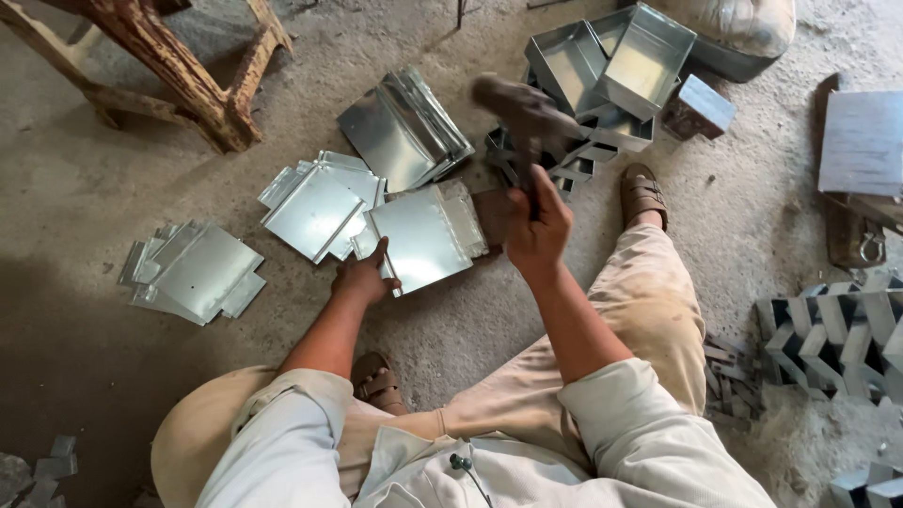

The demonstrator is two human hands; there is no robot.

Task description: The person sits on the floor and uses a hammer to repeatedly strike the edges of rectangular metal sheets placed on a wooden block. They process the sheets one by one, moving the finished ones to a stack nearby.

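Head view: your left hand (362, 276) pressed flat metal sheet (419, 235) to floor (85, 198); right hand (538, 226) gripped raised mallet (523, 113).

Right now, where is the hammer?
In the head view, the hammer is raised in the right hand, above the metal sheet that the left hand presses down.

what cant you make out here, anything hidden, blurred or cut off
Head view:
- mallet head: motion-blurred, shape unclear.
- sheet under the left hand: near corner of the metal sheet hidden by the fingers.
- wooden stand: cut off by the top edge.
- right hand: covers the handle's lower part.
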